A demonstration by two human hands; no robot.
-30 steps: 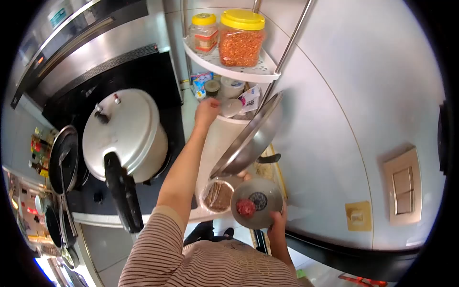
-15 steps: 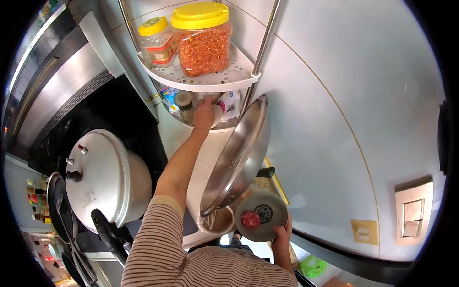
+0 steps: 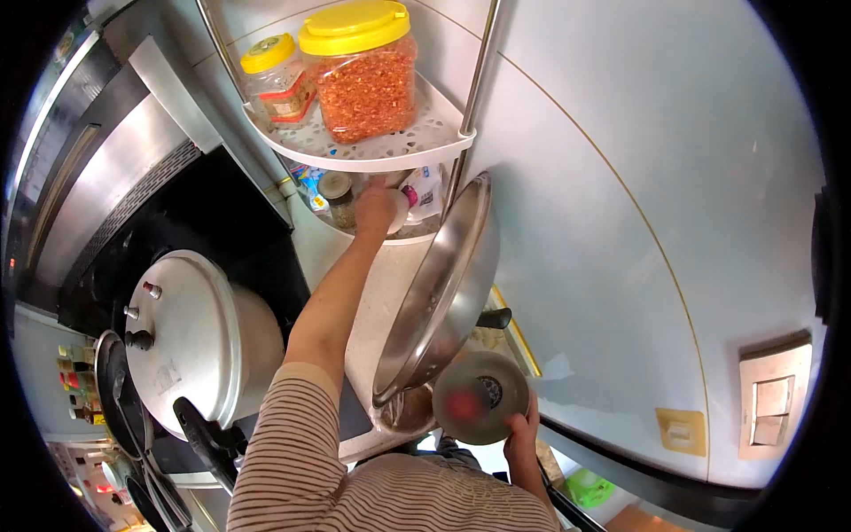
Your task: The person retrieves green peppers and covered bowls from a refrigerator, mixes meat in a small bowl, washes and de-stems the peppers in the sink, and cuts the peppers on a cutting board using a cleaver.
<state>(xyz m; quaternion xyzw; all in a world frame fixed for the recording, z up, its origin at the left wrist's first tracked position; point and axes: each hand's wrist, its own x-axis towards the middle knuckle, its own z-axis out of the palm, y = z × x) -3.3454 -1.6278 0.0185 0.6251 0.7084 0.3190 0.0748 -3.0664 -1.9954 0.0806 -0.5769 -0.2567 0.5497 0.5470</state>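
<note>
A reach, seemingly: your left hand (image 3: 376,213) crosses the lower shelf edge (image 3: 412,238) (finger grip: can't tell); your right hand (image 3: 523,429) clasps the grey bowl (image 3: 509,403), best kept level.

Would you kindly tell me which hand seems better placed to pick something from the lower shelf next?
Probably the left hand: it is at the lower shelf, beside the jar, while the right hand holds the bowl well away from there.

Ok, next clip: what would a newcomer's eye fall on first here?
Probably the big yellow-lidded jar of orange-red flakes on the upper corner shelf, then the large silver pot on the stove at left. Lower down, the right hand holds a grey bowl with a red lump in it.
</note>
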